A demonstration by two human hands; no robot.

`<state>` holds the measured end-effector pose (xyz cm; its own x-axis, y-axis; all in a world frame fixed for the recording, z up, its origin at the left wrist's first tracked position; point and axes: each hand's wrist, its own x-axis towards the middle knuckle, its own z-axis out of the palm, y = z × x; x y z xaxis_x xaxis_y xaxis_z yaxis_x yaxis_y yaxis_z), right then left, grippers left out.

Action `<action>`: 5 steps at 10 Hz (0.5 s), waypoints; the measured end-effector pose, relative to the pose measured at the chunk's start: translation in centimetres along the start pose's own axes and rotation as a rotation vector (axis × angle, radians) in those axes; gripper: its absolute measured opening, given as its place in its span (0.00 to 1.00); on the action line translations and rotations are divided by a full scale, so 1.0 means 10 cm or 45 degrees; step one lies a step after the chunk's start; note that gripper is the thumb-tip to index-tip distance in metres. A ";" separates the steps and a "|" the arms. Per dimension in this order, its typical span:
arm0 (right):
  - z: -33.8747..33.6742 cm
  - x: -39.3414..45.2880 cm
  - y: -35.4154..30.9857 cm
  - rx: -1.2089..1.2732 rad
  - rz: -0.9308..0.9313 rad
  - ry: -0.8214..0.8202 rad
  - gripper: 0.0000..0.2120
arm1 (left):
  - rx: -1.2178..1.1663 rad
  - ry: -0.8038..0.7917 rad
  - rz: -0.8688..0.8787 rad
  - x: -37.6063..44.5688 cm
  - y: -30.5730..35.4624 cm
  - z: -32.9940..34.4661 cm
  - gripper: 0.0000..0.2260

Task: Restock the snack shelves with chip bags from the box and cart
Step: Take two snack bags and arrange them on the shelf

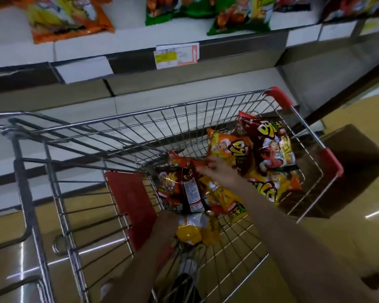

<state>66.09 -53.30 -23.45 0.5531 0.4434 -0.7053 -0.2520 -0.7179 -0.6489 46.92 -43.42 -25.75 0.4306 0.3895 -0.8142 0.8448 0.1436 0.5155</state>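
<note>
Both arms are down in the cart (206,110): right hand (219,169) with fingers spread over the chip bags (269,154), apparently choosing one; left hand (165,221) pinches a yellow bag (195,230); shelf (129,49) waits above.

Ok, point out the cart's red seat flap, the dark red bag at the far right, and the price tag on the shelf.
Seat flap (130,206), head view, middle of the red panel.
Dark red bag (269,145), head view, its printed front.
Price tag (176,55), head view, centre of the paper label.
</note>
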 end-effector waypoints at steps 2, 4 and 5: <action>0.77 0.30 0.11 -0.416 0.041 -0.006 0.49 | -0.208 0.065 0.073 0.12 0.06 -0.07 0.06; 0.97 -0.12 -0.17 -0.782 -0.065 0.343 0.39 | 0.149 0.046 0.286 0.07 0.05 0.01 0.39; 0.91 -0.35 -0.31 -0.568 -0.053 0.356 0.34 | 0.267 0.324 0.311 -0.15 0.16 0.10 0.53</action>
<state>57.68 -47.70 -21.55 0.7615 0.3600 -0.5390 0.1032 -0.8883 -0.4474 47.96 -44.71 -23.93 0.5564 0.6057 -0.5688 0.7852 -0.1593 0.5984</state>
